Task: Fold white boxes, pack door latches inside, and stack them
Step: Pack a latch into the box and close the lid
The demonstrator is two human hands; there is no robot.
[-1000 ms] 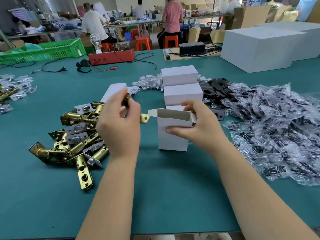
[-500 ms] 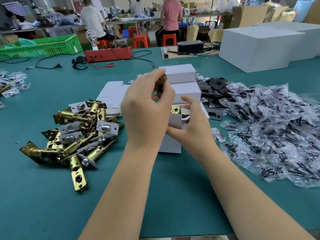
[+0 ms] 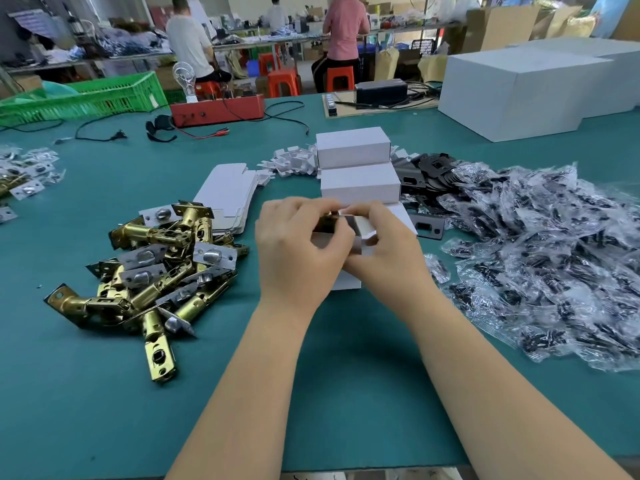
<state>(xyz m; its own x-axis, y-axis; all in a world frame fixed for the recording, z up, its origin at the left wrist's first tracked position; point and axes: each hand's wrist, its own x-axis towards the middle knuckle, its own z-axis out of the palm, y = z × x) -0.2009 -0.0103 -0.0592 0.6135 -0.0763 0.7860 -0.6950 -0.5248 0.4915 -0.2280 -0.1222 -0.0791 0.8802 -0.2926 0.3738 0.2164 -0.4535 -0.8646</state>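
My left hand (image 3: 298, 244) pinches brass latch (image 3: 325, 221), feeding it into open white box (image 3: 360, 233) upright on worktop (image 3: 346, 375). My right hand (image 3: 384, 251) grips box mouth. Card thin, crushes easily; hold by edges. Latch heavy, rigid.

We count two closed white boxes (image 3: 356, 164) stacked, one open box (image 3: 349, 258) in hand, two hands (image 3: 298, 247), three people (image 3: 188, 39) behind.
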